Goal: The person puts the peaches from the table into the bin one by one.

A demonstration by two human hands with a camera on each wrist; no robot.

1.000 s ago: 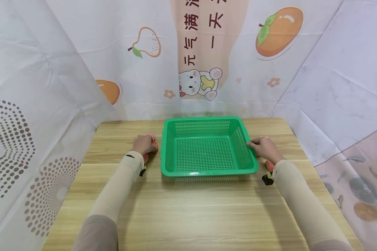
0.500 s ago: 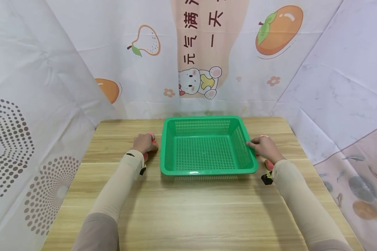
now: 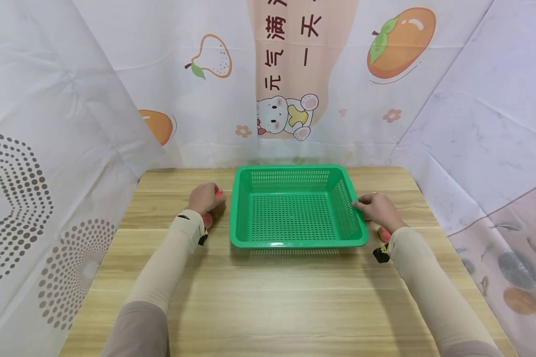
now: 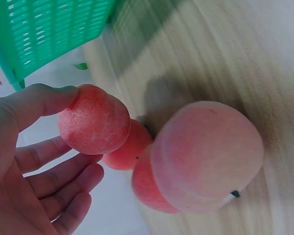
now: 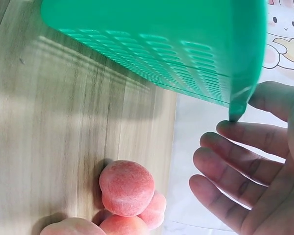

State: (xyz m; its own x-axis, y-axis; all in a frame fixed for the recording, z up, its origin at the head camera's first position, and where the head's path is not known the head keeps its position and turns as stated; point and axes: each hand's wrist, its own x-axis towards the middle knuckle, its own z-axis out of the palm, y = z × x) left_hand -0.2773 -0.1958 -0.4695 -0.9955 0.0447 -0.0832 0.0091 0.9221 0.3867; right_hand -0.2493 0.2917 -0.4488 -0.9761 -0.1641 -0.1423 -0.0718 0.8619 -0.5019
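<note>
My left hand (image 3: 203, 199) pinches a small reddish peach (image 4: 94, 119) between thumb and fingers, left of the green plastic basket (image 3: 295, 244). In the left wrist view this peach is raised off the wooden table, with the ring and little fingers loosely bent below it. Beyond it stand a larger pale pink peach (image 4: 208, 154) and other red peaches (image 4: 129, 149). At the basket's right side, my right hand (image 3: 378, 209) grips the rim (image 5: 249, 63) between thumb and forefinger. Its other fingers extend away from the basket wall. No fruit lies in the basket.
Several peaches (image 5: 127, 188) sit on the table below the right hand, and one (image 3: 384, 234) shows by the right wrist. A printed white curtain (image 3: 196, 119) hangs behind the table (image 3: 286, 302) and along both sides. Black wrist-worn devices (image 3: 381, 254) protrude beneath the sleeves.
My left hand has risen slightly from among the peaches, with one peach pinched in its fingers. The right hand keeps its hold on the basket rim, and the basket stays in place.
</note>
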